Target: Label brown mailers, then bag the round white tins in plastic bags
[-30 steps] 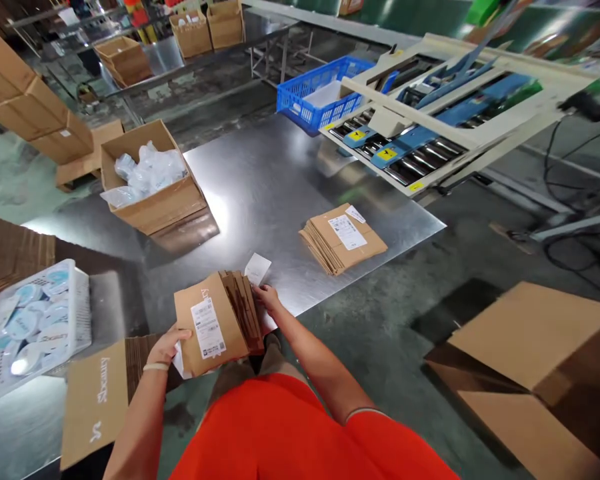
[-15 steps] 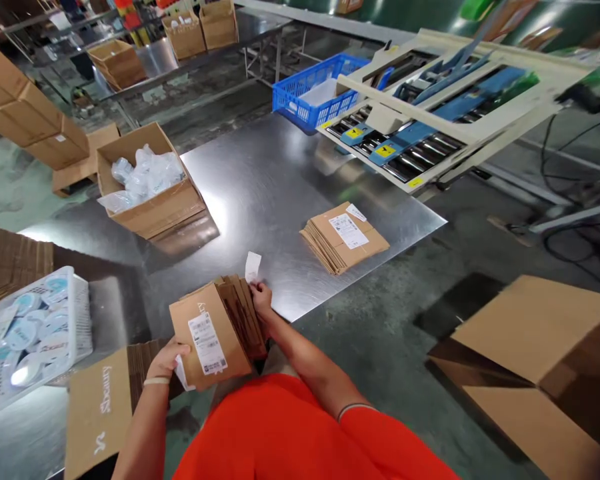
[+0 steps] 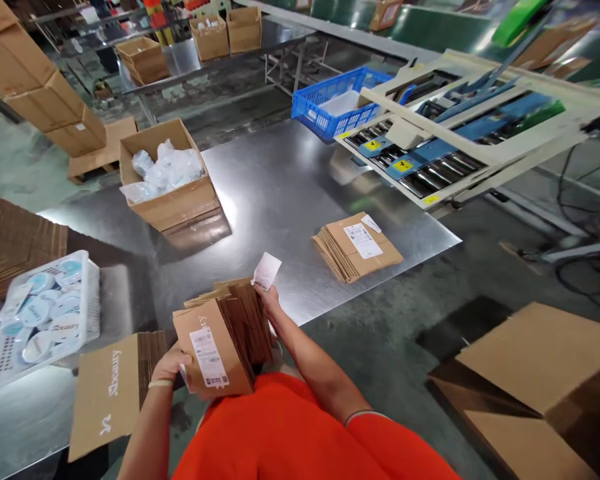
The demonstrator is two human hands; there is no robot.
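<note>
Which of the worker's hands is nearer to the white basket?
Left. The left hand, gripping labelled cardboard, is to the right of the white basket; the right hand, holding a paper slip, is farther right.

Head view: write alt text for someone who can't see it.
The left hand grips flat cartons, the front one labelled, while the right hand holds a paper slip. Nearby sit a second stack, an open box and a white basket on metal worktops.

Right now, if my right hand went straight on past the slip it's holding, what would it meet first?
Your right hand points forward and leftward, so probably the open carton across the metal tabletop; depth is unclear, so it might brush the tabletop first.
</note>
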